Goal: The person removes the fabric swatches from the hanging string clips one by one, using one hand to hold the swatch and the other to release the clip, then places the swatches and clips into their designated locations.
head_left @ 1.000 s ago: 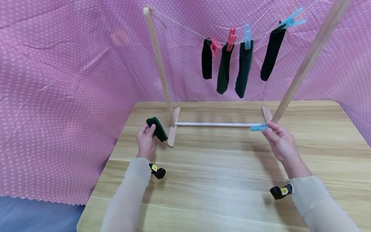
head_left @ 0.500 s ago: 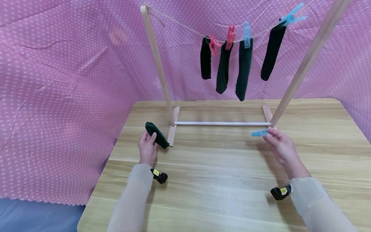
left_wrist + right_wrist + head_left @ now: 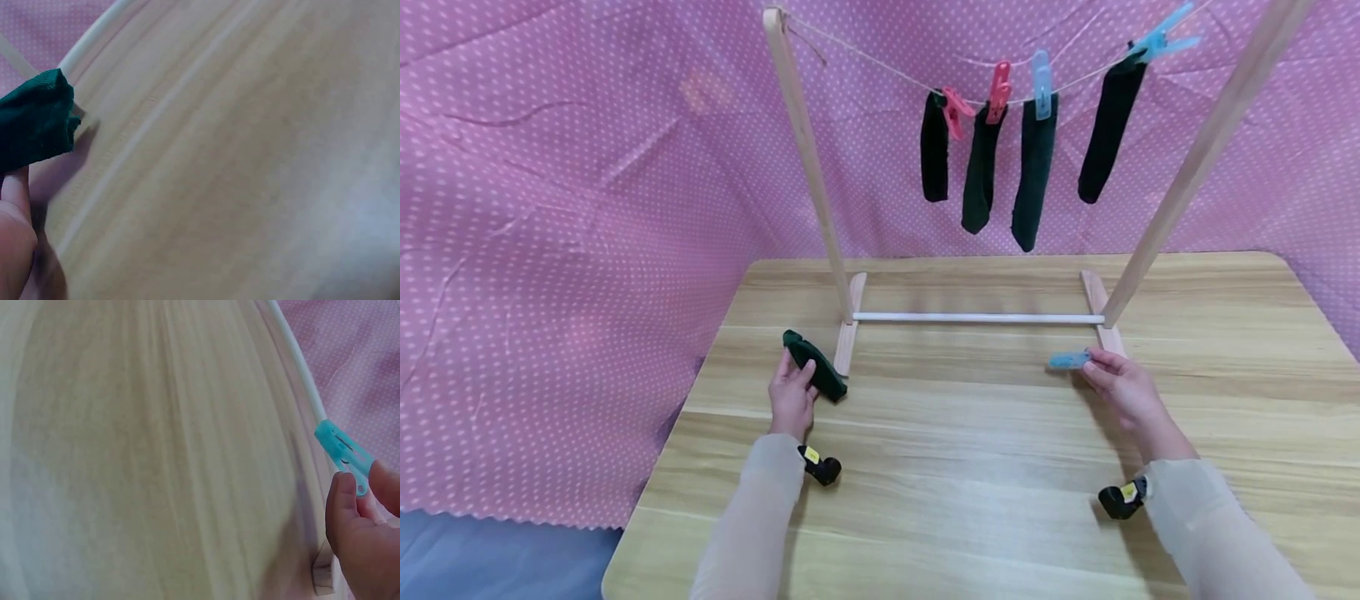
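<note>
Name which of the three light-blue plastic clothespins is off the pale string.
The light-blue plastic clothespin pinched in the right hand's grip; the other two light-blue clothespins clip dark fabric socks to the thin pale string.

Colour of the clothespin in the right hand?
Light blue clothespin, leaning turquoise; shows best in the right wrist view.

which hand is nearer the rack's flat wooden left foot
Left: the left hand is just front-left of that foot; the right hand is over by the opposite wooden foot.
</note>
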Available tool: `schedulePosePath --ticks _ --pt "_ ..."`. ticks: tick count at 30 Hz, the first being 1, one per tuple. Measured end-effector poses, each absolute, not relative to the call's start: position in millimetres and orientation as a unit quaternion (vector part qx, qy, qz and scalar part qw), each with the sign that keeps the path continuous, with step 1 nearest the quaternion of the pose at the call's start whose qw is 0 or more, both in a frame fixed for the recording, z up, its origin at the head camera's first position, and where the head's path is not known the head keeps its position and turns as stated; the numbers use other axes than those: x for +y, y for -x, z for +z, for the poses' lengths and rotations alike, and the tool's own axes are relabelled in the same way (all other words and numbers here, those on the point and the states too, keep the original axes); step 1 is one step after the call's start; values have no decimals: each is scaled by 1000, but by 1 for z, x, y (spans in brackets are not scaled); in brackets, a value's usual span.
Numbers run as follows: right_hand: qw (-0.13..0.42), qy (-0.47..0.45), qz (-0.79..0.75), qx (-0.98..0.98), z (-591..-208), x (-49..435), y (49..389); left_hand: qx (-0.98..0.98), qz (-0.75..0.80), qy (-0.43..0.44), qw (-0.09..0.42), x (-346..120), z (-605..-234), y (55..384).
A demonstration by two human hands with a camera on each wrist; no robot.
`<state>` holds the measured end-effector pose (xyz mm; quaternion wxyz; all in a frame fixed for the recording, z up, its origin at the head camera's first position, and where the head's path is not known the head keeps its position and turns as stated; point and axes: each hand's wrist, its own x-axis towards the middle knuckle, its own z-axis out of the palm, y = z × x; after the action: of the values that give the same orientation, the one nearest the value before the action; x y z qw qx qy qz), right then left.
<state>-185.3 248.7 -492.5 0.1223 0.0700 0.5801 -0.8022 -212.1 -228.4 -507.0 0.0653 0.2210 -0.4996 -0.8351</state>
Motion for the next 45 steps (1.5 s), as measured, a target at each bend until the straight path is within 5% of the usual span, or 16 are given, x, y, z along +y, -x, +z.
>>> schedulePosePath --ticks 15,32,45 --pt "93 -94 -746 653 -505 240 190 -554 -785 -270 56 -219 -509 208" --pt "35 -4 -458 888 -501 235 193 -687 -657 -305 63 -211 -504 198" --pt "-2 22 -396 918 -500 230 198 -740 -590 -320 51 -209 -495 200"
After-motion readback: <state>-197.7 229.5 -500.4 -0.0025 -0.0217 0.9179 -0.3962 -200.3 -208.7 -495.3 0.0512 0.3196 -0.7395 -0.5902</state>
